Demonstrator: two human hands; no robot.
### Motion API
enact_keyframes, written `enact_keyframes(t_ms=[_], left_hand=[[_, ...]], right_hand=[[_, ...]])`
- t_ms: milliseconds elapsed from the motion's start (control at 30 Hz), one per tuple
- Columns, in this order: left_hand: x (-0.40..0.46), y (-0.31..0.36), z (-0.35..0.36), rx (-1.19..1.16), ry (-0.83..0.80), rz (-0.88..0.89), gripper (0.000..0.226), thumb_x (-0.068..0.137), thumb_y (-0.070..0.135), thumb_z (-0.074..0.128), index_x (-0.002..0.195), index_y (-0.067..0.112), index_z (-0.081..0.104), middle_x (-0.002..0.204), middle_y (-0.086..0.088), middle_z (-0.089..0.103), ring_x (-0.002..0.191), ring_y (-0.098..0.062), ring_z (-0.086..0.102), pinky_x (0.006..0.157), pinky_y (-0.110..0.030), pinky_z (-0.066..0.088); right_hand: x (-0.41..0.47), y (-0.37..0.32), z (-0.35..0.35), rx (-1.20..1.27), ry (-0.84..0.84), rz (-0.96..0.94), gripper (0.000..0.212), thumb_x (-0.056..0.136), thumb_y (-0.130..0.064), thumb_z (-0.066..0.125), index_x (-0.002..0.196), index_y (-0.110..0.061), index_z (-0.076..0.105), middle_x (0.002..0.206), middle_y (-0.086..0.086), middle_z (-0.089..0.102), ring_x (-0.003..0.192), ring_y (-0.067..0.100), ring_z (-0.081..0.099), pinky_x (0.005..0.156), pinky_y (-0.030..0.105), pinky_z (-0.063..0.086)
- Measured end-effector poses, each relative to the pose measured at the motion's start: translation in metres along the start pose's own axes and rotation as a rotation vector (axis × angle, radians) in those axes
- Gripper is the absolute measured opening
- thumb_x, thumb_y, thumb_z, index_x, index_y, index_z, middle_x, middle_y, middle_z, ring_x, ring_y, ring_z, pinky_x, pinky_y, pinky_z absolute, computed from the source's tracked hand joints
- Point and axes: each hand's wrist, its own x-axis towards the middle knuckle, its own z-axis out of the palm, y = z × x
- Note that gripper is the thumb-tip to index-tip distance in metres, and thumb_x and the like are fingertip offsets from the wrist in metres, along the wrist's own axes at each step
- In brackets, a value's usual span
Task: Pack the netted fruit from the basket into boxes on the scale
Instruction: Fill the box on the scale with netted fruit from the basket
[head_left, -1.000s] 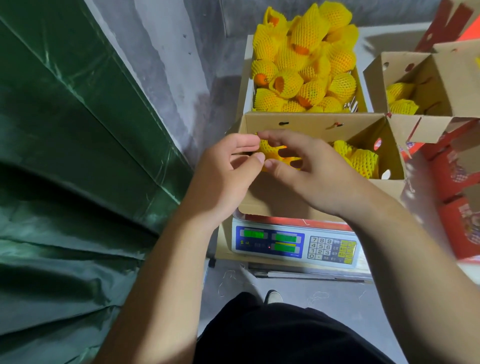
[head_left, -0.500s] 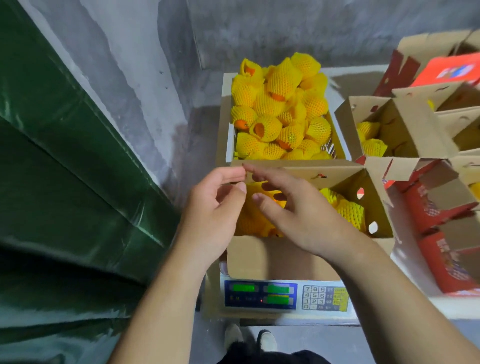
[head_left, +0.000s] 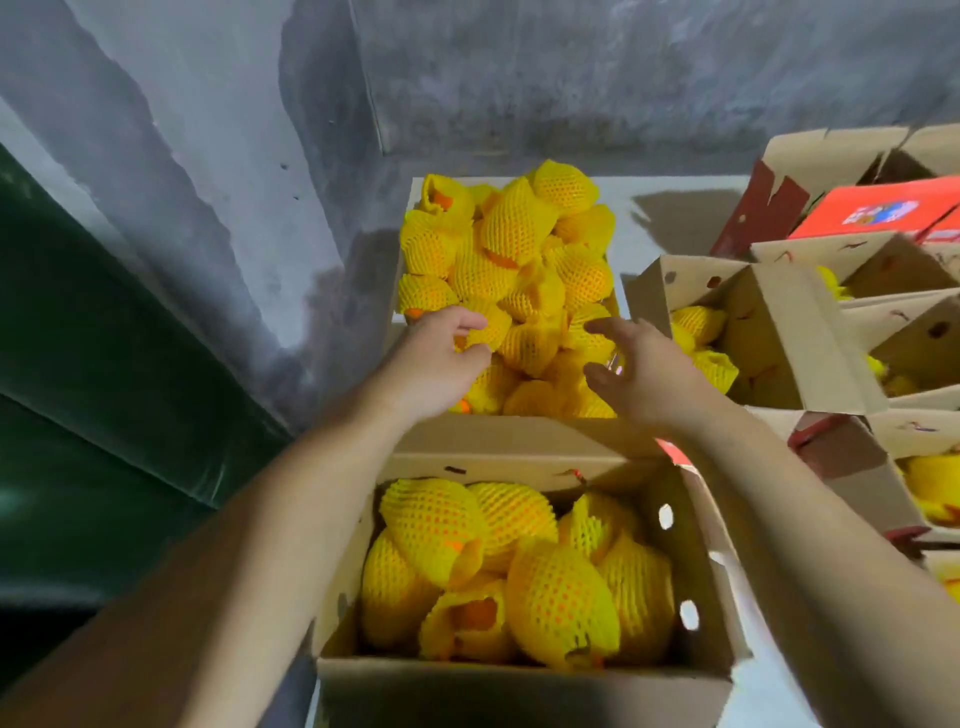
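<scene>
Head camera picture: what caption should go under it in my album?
Both hands, left and right, reach into the netted fruit pile behind a part-filled box.

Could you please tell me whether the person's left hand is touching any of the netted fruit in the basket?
Touching. The head view shows the left hand with its fingers curled round a netted fruit at the near edge of the pile, with no gap visible.

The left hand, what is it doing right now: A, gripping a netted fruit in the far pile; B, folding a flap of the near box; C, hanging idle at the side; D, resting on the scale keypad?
A: the left hand has its fingers curled round a netted fruit in the far pile, while the right hand hovers open beside it.
</scene>
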Motion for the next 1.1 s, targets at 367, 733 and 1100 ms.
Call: enact_keyframes(t_ms=[367, 733, 1100], left_hand=[[0.09, -0.027, 0.056, 0.708, 0.057, -0.136, 0.103, 0.08, 0.046, 0.084, 0.159, 0.027, 0.021, 0.147, -0.01, 0.033, 0.126, -0.046, 0.045, 0.107, -0.054, 0.042], [0.084, -0.015, 0.046, 0.481, 0.116, -0.117, 0.09, 0.065, 0.047, 0.087, 0.138, 0.024, 0.04, 0.127, -0.013, 0.059, 0.115, -0.044, 0.056, 0.089, -0.049, 0.052], [0.077, 0.005, 0.025, -0.078, 0.121, -0.269, 0.078, 0.077, 0.049, 0.089, 0.136, 0.034, 0.04, 0.122, 0.007, 0.048, 0.098, -0.009, 0.056, 0.078, -0.029, 0.046]], right_hand=[[0.086, 0.075, 0.058, -0.431, 0.021, -0.031, 0.074, 0.098, -0.027, 0.053, 0.16, -0.023, 0.013, 0.157, 0.01, 0.032, 0.134, 0.042, 0.034, 0.11, 0.054, 0.033], [0.077, 0.073, 0.051, -0.369, 0.121, -0.12, 0.06, 0.092, -0.021, 0.064, 0.143, -0.016, 0.033, 0.148, 0.006, 0.043, 0.14, 0.034, 0.03, 0.113, 0.047, 0.027], [0.075, 0.077, 0.055, -0.138, 0.299, -0.114, 0.079, 0.078, -0.054, 0.064, 0.141, -0.012, 0.041, 0.129, 0.014, 0.049, 0.116, 0.039, 0.043, 0.098, 0.052, 0.039]])
